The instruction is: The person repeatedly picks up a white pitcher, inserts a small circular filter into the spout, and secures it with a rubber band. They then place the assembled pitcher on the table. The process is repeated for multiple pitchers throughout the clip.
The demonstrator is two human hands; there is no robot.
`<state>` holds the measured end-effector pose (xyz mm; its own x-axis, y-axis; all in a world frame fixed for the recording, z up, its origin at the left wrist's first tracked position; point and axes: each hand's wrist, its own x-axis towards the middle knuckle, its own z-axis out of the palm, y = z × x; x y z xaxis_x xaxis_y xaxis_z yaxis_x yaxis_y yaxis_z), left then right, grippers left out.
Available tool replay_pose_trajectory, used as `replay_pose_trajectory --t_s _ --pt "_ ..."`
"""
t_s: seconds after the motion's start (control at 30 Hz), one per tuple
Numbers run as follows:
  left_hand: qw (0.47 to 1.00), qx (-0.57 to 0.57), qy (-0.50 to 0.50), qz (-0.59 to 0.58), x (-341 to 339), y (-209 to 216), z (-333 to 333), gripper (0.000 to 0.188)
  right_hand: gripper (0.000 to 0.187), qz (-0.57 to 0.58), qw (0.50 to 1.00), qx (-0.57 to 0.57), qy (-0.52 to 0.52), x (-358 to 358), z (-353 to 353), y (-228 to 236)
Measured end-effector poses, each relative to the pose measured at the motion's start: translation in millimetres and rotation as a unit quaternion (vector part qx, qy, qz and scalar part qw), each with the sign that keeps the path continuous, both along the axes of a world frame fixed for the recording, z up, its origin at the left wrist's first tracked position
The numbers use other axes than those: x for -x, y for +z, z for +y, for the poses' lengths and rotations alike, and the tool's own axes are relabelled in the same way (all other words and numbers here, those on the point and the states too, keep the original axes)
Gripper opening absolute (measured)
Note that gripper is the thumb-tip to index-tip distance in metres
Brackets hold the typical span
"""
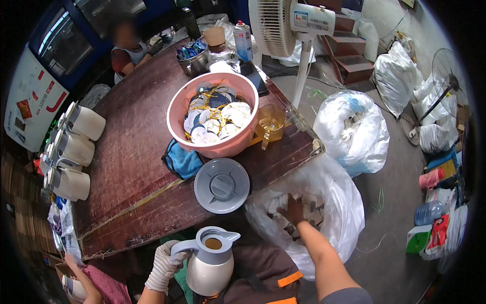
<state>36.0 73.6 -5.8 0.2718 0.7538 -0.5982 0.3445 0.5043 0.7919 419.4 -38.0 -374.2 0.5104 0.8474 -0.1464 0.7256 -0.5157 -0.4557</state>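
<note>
holds a cream jug (210, 276) at the lower middle of the frame with the gloved left hand (166, 264), closed round the grey handle on the jug's left side. carries the jug nearly upright, with its long axis running up the frame and its spout aimed right. reaches the bare right hand (292, 209) into a clear plastic bag (347, 202) right of centre, up and to the right of the jug. seems to depend on that slanting gap between bag and jug mouth, with the left hand at the jug and the right well apart from it, among small pale and grey pieces (315, 207) in the bag. cannot tell the right hand's grip, with fingertips hidden there. shows brownish yellow inside the jug's mouth; cannot tell what of. has a pink tub (223, 148) at the upper middle, on the dark red table (131, 152), heaped with round white and dark tags (217, 109) on yellow strings. includes also a steel pot (195, 67) of blue packets (191, 49) beyond the tub, and a second bag (374, 147) at the right, with pale pieces (349, 133) in its opening.
</note>
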Motion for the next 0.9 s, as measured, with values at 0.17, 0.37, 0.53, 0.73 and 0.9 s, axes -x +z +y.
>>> replay_pose_trajectory --t_s 0.17,0.37,0.53,0.73,0.9 --pt "1.0 -0.012 0.019 0.007 10 6 -14 0.022 0.084 0.25 0.966 -0.009 -0.071 17 62 -6" --pt "0.999 -0.024 0.033 -0.01 24 -3 -18 0.025 0.085 0.165 0.984 0.064 0.032 4 -8 -64" --pt "0.998 -0.018 0.059 0.01 35 0 -28 0.022 0.09 0.275 0.949 0.148 0.044 33 -26 -30" --pt "0.992 -0.122 -0.014 0.036 39 13 -26 0.019 0.094 0.419 0.904 -0.089 0.016 41 -15 115" --pt "0.954 -0.23 -0.189 0.016 19 1 -50 0.041 0.083 0.242 0.907 -0.202 0.278 118 -9 335"
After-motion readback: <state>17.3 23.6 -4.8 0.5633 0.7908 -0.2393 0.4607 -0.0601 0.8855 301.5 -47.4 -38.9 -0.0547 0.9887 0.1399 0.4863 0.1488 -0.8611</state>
